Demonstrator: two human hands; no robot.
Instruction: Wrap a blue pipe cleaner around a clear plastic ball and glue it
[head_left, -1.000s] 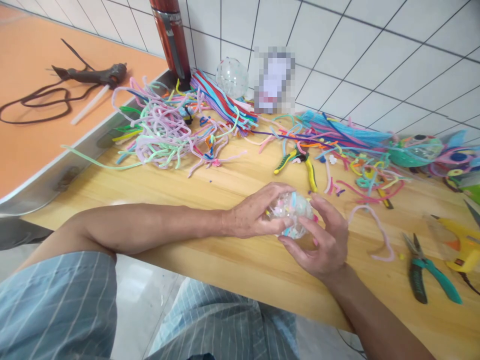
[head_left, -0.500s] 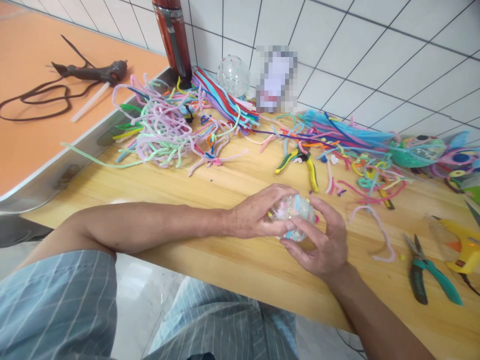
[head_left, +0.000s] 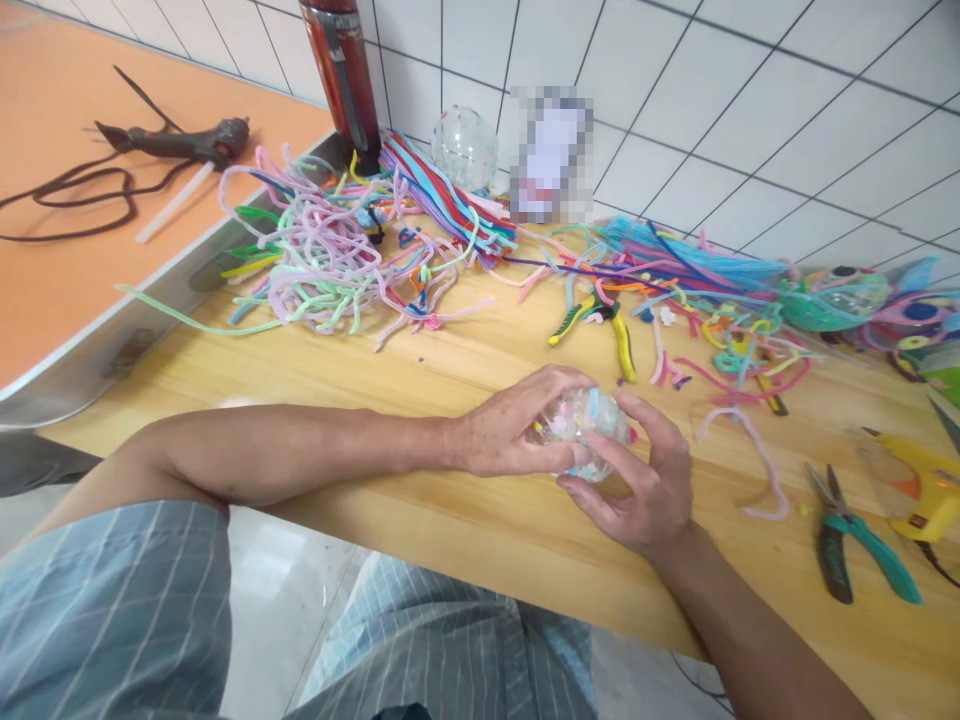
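Note:
Between my two hands is a clear plastic ball (head_left: pixel 594 408) with small coloured bits on or in it, held just over the front part of the wooden table (head_left: pixel 360 390). My left hand (head_left: pixel 525 425) wraps its left side, thumb along the near face and fingers over the top. From the right, my right hand (head_left: pixel 645 475) grips it with the fingertips. Parts of the ball are hidden behind the fingers. A curled pink pipe cleaner (head_left: pixel 761 460) lies to the right of my right hand. Beyond the ball rest yellow-and-black handled pliers (head_left: pixel 622 340).
Tangled pipe cleaners (head_left: pixel 322 250) and bundled ones (head_left: pixel 450 200) line the back. Another clear ball (head_left: pixel 465 148) stands by the tiled wall, near a red flask (head_left: pixel 343 80). Teal-handled pliers (head_left: pixel 847 535) and a yellow glue gun (head_left: pixel 919 485) lie right; a black glue gun (head_left: pixel 187 140) is left.
The view has shifted very slightly. Both hands keep nearly the same hold on the ball, and nothing on the table has visibly moved.

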